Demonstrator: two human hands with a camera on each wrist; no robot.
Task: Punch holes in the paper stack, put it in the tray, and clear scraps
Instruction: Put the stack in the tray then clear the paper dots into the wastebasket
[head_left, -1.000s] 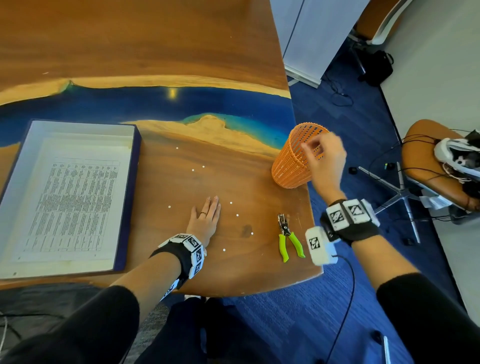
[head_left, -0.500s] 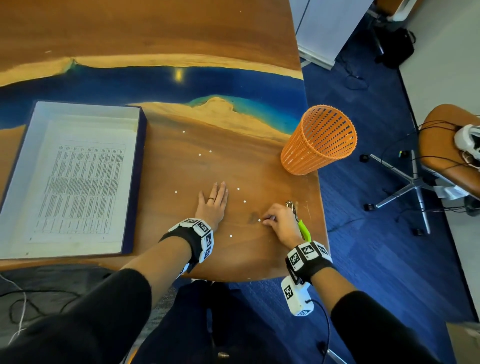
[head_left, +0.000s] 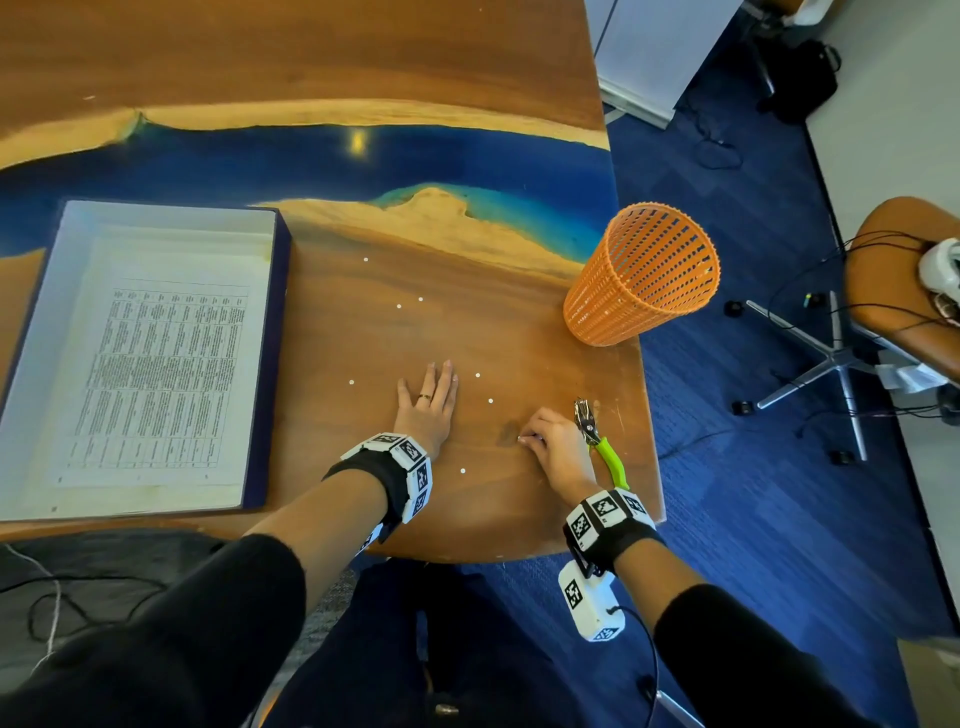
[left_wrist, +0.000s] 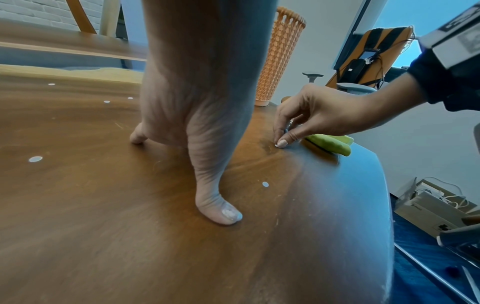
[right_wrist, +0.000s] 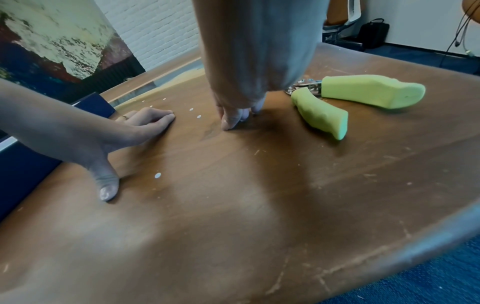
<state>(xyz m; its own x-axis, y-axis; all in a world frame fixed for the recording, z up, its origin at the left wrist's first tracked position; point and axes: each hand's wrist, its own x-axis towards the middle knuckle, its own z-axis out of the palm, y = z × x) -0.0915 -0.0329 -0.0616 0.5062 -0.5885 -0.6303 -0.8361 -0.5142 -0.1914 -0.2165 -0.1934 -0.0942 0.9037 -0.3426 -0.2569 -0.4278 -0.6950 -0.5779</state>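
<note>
Several scraps (head_left: 477, 374) left on tabletop (head_left: 363, 499); my right hand (head_left: 558, 447) pinches one dot, left hand (head_left: 427, 410) flat, fingers apart; next, carry to orange basket (head_left: 641, 275).

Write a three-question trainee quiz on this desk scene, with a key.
1. True or false: the paper stack lies in the tray.
2. Which hand pinches at a scrap? A) left hand B) right hand
3. Fill in: the punch has ___ handles.

Key: 1 true; 2 B; 3 green.
</note>
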